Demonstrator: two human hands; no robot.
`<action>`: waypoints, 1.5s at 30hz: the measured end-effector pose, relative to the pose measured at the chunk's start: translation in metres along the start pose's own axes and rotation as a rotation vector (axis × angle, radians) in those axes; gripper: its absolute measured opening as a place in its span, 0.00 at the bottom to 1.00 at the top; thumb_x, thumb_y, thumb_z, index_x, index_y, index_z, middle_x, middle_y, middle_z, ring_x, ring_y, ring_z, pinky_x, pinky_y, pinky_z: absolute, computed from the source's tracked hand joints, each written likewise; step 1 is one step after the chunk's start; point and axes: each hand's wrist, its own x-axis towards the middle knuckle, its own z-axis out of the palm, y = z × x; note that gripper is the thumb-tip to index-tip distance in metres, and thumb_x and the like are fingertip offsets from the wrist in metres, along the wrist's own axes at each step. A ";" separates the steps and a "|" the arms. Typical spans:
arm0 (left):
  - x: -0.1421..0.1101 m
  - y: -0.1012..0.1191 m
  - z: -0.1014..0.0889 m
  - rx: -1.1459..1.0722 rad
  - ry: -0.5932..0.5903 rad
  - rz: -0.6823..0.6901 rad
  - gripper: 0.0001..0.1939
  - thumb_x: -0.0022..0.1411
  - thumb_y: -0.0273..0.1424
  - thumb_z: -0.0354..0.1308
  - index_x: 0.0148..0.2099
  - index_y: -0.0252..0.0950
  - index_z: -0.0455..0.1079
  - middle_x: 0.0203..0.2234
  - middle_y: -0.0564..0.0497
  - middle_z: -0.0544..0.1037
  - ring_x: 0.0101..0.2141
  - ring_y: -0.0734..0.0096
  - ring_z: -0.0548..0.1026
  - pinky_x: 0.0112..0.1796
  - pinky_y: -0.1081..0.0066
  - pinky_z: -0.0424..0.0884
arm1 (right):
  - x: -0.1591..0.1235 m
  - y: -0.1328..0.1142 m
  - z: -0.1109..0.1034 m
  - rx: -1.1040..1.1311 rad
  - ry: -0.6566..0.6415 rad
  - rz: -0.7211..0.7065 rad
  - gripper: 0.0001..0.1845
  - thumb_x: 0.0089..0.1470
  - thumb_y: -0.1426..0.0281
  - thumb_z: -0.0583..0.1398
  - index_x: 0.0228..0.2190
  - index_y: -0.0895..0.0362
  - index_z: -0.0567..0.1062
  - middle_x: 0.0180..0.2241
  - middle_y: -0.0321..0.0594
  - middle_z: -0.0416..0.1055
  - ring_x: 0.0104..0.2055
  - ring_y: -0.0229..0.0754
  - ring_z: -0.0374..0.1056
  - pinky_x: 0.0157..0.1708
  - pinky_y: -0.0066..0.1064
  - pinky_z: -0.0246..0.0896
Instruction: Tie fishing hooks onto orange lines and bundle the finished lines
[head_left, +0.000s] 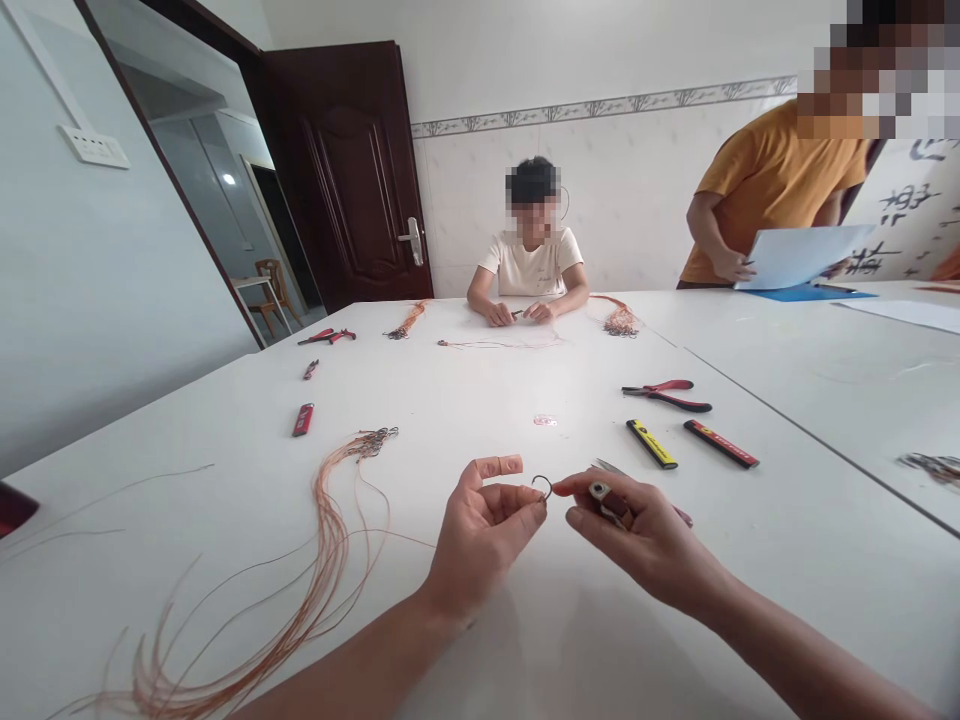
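Observation:
My left hand and my right hand meet just above the white table, both pinching a small dark metal ring between their fingertips. A brown lighter is tucked in my right hand's fingers, and a metal tool tip pokes out behind that hand. My left index finger wears a tan wrap. A long bundle of thin copper-coloured cords with dark clasps at its far end lies on the table left of my left hand.
Red-handled pliers, a yellow lighter and a red lighter lie to the right; another red lighter sits to the left. A seated person works on cords at the far side. Another person holds paper at the right.

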 end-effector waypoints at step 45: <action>-0.011 -0.010 0.008 0.026 -0.084 0.194 0.13 0.55 0.24 0.53 0.42 0.43 0.58 0.28 0.56 0.68 0.33 0.76 0.65 0.38 0.71 0.63 | -0.007 -0.002 0.028 0.131 0.066 -0.066 0.08 0.49 0.72 0.51 0.20 0.57 0.59 0.18 0.30 0.48 0.21 0.32 0.43 0.19 0.23 0.43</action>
